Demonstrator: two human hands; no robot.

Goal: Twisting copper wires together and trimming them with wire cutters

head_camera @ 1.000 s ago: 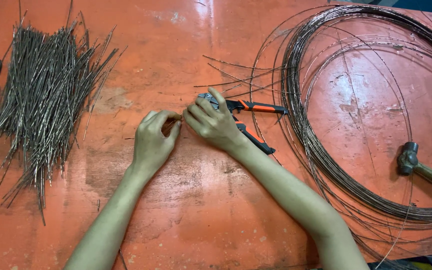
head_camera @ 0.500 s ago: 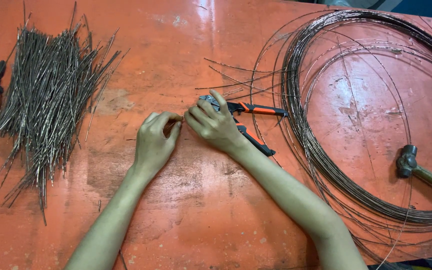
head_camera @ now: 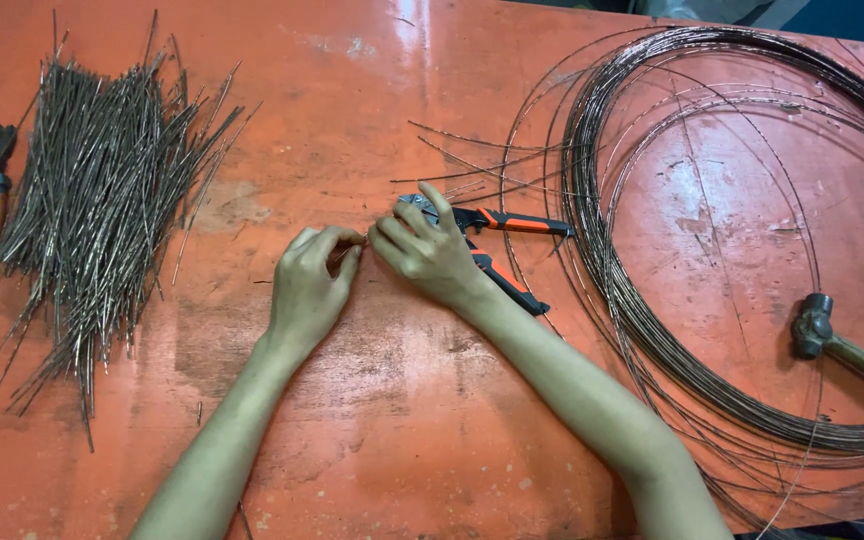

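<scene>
Scuffed orange table (head_camera: pixel 382 440) — wire coil (head_camera: pixel 652 330), cut rods (head_camera: pixel 102 210)

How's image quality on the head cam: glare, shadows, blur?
Head view: white glare patch on the orange table at top centre; soft, short shadows under both hands, left hand and right hand; cut wire pile and wire coil sharp; no visible motion blur; hammer cropped at the right edge.

Single head-worn view, looking steeply down and forward onto the orange table (head_camera: pixel 432 60) from close range. Both forearms enter from the bottom edge; the table fills the frame, its far edge visible along the top right.
</scene>
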